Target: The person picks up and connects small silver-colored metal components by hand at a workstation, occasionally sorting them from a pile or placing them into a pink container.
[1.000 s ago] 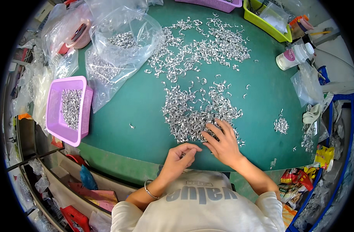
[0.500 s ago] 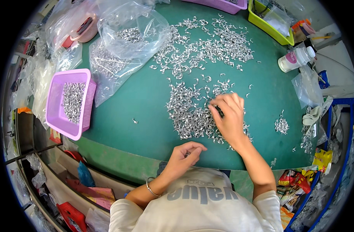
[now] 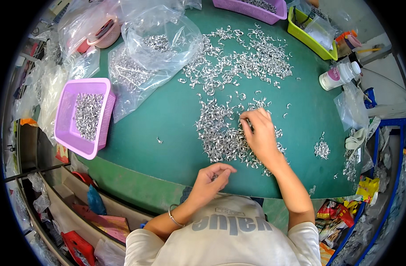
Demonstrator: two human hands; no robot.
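Small curved silvery metal pieces (image 3: 216, 137) lie in a dense heap on the green table (image 3: 145, 164). Over the heap's right side, my right hand (image 3: 260, 135) is closed, thumb and fingertips pinched together; whatever is between them is hidden. My left hand (image 3: 210, 181) rests at the table's near edge, just below the heap. Its fingers curl round a few of the metal pieces, a bit of grey showing in the palm. Farther back spreads a looser scatter of the same pieces (image 3: 265, 57).
At left stands a purple basket (image 3: 107, 115) partly filled with pieces, beside a clear plastic bag (image 3: 136, 95) holding more. Another purple basket (image 3: 274, 17), a lime-green tray (image 3: 316, 46) and a white bottle (image 3: 338, 76) line the far and right side. A small pile (image 3: 321, 150) lies at right.
My right hand's fingers have drawn closer together over the heap. My left hand keeps its curled pose. The whole view has shifted slightly.
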